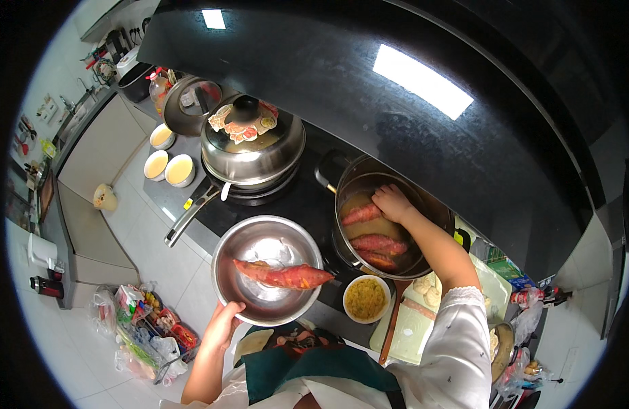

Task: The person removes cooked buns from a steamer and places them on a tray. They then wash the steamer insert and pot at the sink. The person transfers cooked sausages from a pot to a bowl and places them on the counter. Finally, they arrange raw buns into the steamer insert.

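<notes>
At its lower-left rim, my left hand point(223, 323) grips a stainless steel bowl point(223, 286). One reddish sweet potato point(284, 276) lies across the bowl, its tip over the right rim. My right hand point(392, 202) reaches into a deep steel pot point(340, 225) on the cooktop. Its fingers close over the right end of a sweet potato point(361, 214), partly hiding it. Cloudy liquid point(383, 226) stands in the pot. Two more sweet potatoes, an upper one point(380, 244) and a lower one point(377, 259), lie along the near side.
A lidded pan point(253, 158) sits on the cooktop, its handle point(192, 217) jutting toward me. Left of it are white bowls of yellow liquid point(180, 170). A bowl of yellow food point(366, 299) stands beside a wooden stick point(393, 322) and green board point(409, 332). The range hood point(314, 66) overhangs the pot.
</notes>
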A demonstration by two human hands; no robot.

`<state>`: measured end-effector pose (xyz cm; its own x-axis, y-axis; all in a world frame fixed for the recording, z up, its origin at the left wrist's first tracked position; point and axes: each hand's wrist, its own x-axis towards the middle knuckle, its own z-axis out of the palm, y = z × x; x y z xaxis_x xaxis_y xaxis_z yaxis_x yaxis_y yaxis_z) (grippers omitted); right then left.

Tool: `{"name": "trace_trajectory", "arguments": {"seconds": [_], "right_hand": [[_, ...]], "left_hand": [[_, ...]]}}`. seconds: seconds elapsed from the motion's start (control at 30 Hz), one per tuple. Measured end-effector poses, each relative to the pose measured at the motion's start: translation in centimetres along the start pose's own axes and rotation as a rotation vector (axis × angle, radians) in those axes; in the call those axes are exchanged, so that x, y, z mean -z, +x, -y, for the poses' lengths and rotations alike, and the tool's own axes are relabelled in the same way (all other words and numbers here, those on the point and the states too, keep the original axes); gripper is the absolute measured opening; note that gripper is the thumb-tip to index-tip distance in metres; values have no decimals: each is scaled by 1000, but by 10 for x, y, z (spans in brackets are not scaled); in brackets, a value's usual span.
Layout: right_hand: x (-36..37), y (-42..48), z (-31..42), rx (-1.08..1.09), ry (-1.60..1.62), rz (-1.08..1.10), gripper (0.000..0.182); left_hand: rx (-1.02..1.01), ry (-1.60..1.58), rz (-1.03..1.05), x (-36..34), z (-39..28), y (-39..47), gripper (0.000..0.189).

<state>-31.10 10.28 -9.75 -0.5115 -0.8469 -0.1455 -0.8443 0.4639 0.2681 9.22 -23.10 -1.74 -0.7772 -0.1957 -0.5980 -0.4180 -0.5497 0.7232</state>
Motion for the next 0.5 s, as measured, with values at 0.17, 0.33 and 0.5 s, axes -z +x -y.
{"name": "trace_trajectory", "arguments": {"seconds": [0.17, 0.33, 0.5], "right_hand": [[28, -10, 1, -27, 70, 6, 32], [43, -27, 3, -31, 159, -35, 35], [50, -43, 6, -153, 332, 152, 39]], "left_hand": [[10, 22, -14, -5, -1, -1, 54], [-10, 36, 2, -14, -2, -1, 51], [-50, 52, -1, -22, -2, 0, 44]]}}
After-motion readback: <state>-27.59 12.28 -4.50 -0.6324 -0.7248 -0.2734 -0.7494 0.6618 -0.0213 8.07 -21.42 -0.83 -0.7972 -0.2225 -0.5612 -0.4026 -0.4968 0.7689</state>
